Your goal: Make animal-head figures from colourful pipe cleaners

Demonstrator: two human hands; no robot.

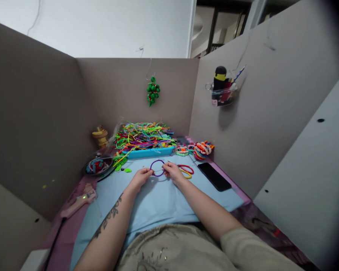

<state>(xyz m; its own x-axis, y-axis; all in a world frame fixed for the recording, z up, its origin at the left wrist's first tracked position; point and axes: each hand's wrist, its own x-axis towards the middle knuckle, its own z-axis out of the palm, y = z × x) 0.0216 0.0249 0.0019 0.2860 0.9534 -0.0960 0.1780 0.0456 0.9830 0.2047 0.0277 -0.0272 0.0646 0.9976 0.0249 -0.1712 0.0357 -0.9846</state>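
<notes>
A purple loop of bent cord [157, 167] lies just above the light blue mat [158, 199], held at its near side from both ends. My left hand [142, 177] pinches its left end and my right hand [171, 172] pinches its right end, fingertips nearly meeting. Red and yellow loops [186, 170] lie on the mat right beside my right hand.
A blue tray [149, 152] heaped with coloured cords stands behind the hands. Beaded pieces [202, 149] sit at its right, a black phone [214, 176] on the mat's right, a bowl [98, 166] and a pink glue gun [79, 201] at left. Grey partition walls surround the desk.
</notes>
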